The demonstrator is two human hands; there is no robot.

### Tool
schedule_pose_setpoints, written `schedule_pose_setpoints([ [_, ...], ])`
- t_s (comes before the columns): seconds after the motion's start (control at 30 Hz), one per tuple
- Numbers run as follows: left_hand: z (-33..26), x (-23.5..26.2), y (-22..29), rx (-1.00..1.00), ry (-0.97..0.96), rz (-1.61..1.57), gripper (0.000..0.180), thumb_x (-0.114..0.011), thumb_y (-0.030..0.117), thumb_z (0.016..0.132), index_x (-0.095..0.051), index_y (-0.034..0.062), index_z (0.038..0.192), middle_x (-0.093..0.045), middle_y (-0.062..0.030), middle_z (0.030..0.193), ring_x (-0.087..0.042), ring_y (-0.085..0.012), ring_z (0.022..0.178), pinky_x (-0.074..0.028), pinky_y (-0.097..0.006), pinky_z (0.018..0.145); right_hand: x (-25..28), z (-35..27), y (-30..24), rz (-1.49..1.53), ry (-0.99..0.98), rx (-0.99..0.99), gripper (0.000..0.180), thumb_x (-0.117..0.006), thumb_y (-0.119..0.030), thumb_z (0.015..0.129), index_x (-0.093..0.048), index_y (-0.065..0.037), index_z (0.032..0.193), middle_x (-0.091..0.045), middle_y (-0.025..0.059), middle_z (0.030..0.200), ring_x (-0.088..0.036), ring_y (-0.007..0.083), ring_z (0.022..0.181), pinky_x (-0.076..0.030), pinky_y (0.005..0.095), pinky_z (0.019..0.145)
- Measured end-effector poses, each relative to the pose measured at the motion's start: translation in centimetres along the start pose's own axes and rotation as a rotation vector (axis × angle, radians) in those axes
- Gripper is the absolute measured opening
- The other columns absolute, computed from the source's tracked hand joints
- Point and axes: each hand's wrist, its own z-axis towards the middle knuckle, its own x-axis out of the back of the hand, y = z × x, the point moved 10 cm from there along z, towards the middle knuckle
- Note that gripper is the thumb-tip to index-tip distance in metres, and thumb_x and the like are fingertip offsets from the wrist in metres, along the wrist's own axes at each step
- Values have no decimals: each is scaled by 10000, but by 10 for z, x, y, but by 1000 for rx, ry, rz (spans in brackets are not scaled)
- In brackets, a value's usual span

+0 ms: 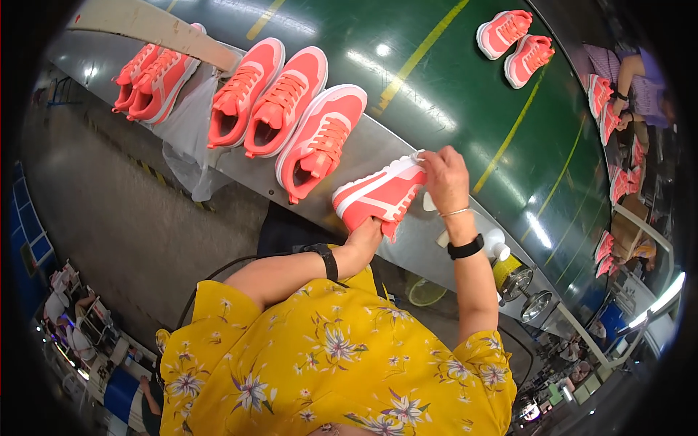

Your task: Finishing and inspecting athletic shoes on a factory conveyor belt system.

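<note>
A coral-pink sneaker (382,190) with a white sole is tilted on its side above the metal ledge, toe pointing to the far right. My left hand (366,238) reaches into its opening and supports it from within; those fingers are hidden inside. At the toe, my right hand (447,176) is closed, its bent fingertips against the white toe edge. Whatever those fingertips pinch, if anything, is too small to make out. Just left of the held shoe stands another coral sneaker (322,145), with two matching sneakers (289,98) beside it in a row.
A green conveyor belt (436,94) with yellow lines runs beyond the metal ledge (247,171), carrying a sneaker pair (515,47). Clear plastic (190,152) hangs over the ledge's edge. A white bottle (496,245) and a yellow spool (509,272) sit to my right. Another person (643,91) works across the belt.
</note>
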Motion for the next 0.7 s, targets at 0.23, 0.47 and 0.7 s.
schedule_pose_setpoints([
  [0.23, 2, 0, -5, 19, -52, -60, 660, -602, 272, 867, -494, 42, 1477, -398, -112, 1561, -389, -328, 1410, -353, -478, 1115, -12, -9, -23, 35, -27, 69, 213, -689, -28, 746, -729, -130, 929, -580, 80, 832, -606, 299, 802, -511, 408, 722],
  [0.47, 9, 3, -33, 159, 206, -284, 575, -619, 241, 836, -589, 39, 1374, -547, -125, 1407, -501, -333, 1276, -420, -480, 1036, 22, -31, 17, 269, 255, -239, 114, -699, -8, 856, -736, -48, 955, -572, 106, 788, -597, 260, 714, -484, 343, 659],
  [0.7, -45, 77, -78, -184, 448, -1021, 192, -683, 215, 893, -650, 28, 867, -625, -138, 885, -636, -306, 907, -549, -419, 726, 51, -95, 9, 381, 421, -426, 165, -724, 12, 837, -746, -54, 987, -570, 68, 805, -566, 195, 713, -468, 311, 659],
])
